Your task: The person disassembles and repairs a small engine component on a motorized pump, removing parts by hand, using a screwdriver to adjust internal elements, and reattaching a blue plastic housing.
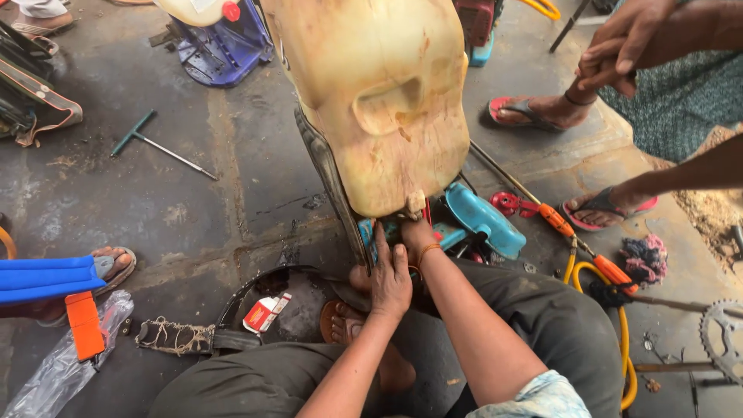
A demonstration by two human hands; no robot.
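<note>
— Two hands meet low in the head view. Whose are they?

— Both are the wearer's. The left hand lies flat, fingers spread, pressed on the blue machine body just under the big yellowish jerrycan. Its grip is released; it steadies rather than holds.

— And the right hand?

— The right hand, with a thread band at the wrist, sits tucked under the can's lower corner, right at the small pale spout. I cannot tell whether its grip is clenched; the can hides the fingers.

— Where is the can?

— Tilted steeply, spout down, touching the machine on the concrete floor, between the wearer's knees.

— So which step is this?

— I judge it to be pouring from the can into the machine, spout held at an opening. Next would call for keeping the spout aligned and the machine braced, then raising the can gently.

— Anything around?

— A T-handled wrench lies well apart to the left, an orange-handled tool near the right, and another person's hands are clasped top right.
</note>
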